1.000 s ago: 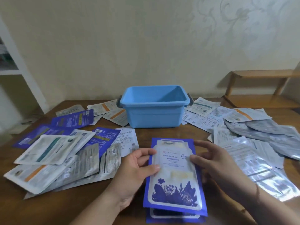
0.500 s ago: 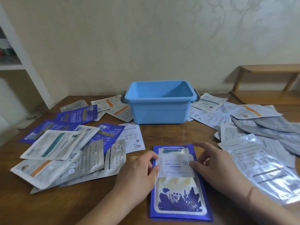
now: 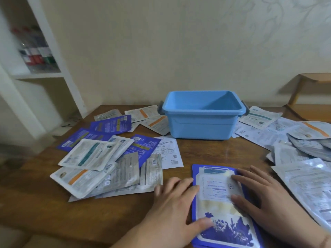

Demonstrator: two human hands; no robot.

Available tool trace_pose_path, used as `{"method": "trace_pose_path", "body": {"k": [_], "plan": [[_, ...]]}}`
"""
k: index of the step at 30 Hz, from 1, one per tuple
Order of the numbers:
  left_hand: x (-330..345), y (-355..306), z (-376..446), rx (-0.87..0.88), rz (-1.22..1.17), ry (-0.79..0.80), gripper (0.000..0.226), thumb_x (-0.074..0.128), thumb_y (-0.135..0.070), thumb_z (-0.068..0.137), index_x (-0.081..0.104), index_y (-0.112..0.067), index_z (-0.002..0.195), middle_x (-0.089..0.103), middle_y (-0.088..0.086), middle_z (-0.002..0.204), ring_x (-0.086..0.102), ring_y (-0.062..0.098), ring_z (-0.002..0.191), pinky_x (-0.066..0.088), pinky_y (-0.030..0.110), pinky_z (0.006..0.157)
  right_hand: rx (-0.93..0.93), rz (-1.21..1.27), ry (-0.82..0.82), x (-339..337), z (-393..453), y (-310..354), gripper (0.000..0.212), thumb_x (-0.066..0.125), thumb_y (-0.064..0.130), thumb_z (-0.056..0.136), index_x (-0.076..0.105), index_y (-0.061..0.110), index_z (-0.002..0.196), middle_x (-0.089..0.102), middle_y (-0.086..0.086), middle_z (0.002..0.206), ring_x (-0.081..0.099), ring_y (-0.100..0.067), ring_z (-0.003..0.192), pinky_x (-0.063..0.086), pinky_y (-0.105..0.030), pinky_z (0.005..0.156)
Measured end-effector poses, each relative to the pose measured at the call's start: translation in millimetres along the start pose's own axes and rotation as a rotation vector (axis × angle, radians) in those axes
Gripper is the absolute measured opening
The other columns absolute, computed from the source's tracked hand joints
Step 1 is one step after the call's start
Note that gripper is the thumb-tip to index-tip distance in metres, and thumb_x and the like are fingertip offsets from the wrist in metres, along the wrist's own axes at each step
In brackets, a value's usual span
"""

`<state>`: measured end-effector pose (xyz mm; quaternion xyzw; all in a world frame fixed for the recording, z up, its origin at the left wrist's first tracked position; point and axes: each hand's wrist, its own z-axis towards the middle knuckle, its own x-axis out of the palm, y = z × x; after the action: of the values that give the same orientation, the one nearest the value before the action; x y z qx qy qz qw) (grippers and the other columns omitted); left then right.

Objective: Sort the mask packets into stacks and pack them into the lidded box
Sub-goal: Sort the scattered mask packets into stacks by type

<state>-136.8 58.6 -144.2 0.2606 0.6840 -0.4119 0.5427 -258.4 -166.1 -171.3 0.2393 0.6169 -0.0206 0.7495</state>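
While both flat hands, left hand (image 3: 176,203) and right hand (image 3: 258,196), press it, the glossy rectangular blue packet (image 3: 222,208) lies lengthwise toward the plastic box (image 3: 202,126).

blue floral packet stack (image 3: 221,210) flat, near edge | blue box (image 3: 202,120) open, behind

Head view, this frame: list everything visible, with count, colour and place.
Flower-print mask packets: small stack, count unclear, blue and white, table front centre, under both hands.
Plastic box: one, light blue, no lid on, table back centre.
Loose mask packets, left pile: many, white, silver, blue, left of box.
Loose mask packets, right pile: many, white and silver, right of box.
Table: one, brown wood.
Shelf unit: white, far left, blurred.
Left hand: flat on stack's left edge.
Right hand: flat on stack's right side.
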Motion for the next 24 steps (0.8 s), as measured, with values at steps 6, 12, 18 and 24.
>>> {"method": "trace_pose_path", "body": {"k": [6,12,18,24], "plan": [[-22.9,32.9,-8.8,-0.048,-0.022,-0.236,0.069,0.045,-0.066,0.091,0.029,-0.034,0.150,0.020,-0.020,0.156,0.008,0.001,0.140,0.009,0.023,0.111,-0.080,0.116,-0.237,-8.7,9.5,20.5,0.068,0.034,0.085,0.077,0.069,0.034,0.105,0.061,0.023,0.115,0.061,-0.016,0.113,0.048,-0.037,0.092],[-49.0,113.0,-0.2,-0.314,0.186,-0.230,0.069,0.043,-0.065,0.092,0.028,-0.033,0.151,0.024,-0.013,0.158,0.016,0.011,0.145,0.015,0.037,0.117,-0.017,0.396,0.158,-15.2,91.9,127.5,0.021,0.068,0.031,0.086,0.072,0.017,0.102,0.070,0.013,0.059,0.062,-0.003,0.045,0.046,-0.016,0.047],[-41.3,139.5,-17.6,-0.221,0.180,-0.192,0.061,0.032,-0.062,0.096,0.022,-0.038,0.152,0.019,-0.021,0.157,0.011,0.003,0.145,0.005,0.032,0.118,0.262,0.566,0.185,26.1,184.7,182.6,0.034,0.065,0.019,0.090,0.060,0.002,0.120,0.071,-0.013,0.080,0.068,-0.017,0.052,0.060,-0.032,0.055],[-49.5,166.3,-37.5,-0.137,0.152,-0.154,0.062,0.034,-0.064,0.096,0.021,-0.041,0.152,0.015,-0.028,0.156,0.006,-0.006,0.142,0.001,0.020,0.113,0.283,0.528,0.233,43.2,215.4,198.1,0.026,0.072,0.017,0.084,0.068,-0.001,0.102,0.069,-0.014,0.083,0.064,-0.024,0.065,0.060,-0.034,0.066]]}}
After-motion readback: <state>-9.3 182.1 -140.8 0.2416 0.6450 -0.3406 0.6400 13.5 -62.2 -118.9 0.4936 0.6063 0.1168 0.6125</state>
